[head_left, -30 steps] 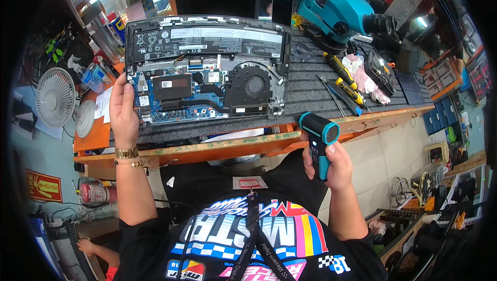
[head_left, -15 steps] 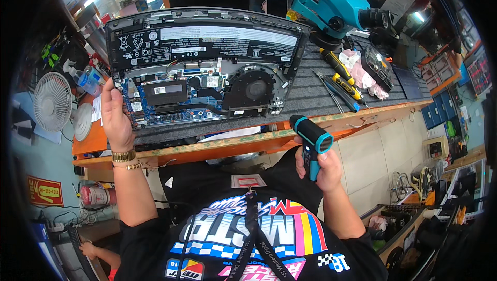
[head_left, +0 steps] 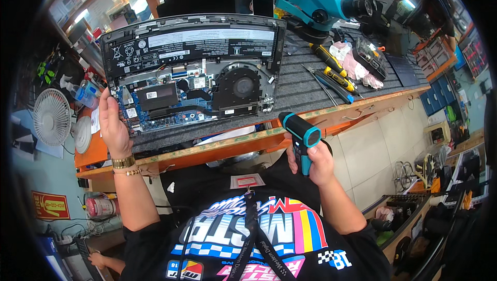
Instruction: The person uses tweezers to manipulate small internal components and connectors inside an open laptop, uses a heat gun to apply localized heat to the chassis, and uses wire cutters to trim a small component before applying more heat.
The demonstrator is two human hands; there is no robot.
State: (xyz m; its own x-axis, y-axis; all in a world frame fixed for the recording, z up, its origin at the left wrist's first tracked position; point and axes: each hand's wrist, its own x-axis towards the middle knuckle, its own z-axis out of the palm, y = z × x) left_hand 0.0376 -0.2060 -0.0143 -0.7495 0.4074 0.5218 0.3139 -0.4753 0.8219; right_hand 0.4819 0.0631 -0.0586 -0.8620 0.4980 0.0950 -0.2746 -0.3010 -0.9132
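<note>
An opened laptop bottom [head_left: 184,49] rests on the ridged grey mat, showing its long black battery, blue board [head_left: 158,118] and black fan [head_left: 243,89]. My left hand [head_left: 115,128] grips the laptop's left edge, fingers upright along its side. My right hand [head_left: 316,162] is closed round the handle of a black-and-teal handheld blower [head_left: 300,128], which it holds in front of the bench edge, below the laptop's right side, nozzle angled up and left.
A teal microscope [head_left: 323,4], screwdrivers [head_left: 336,76], tweezers and pink tissue [head_left: 370,79] lie rightward on the mat [head_left: 303,84]. A white fan [head_left: 52,114] stands left. The wooden bench edge [head_left: 238,136] crosses ahead. A co-worker's hand [head_left: 97,259] is at lower left.
The laptop and my left hand sit slightly further left than a second ago. My right hand with the blower has also shifted left, and the view has moved a little.
</note>
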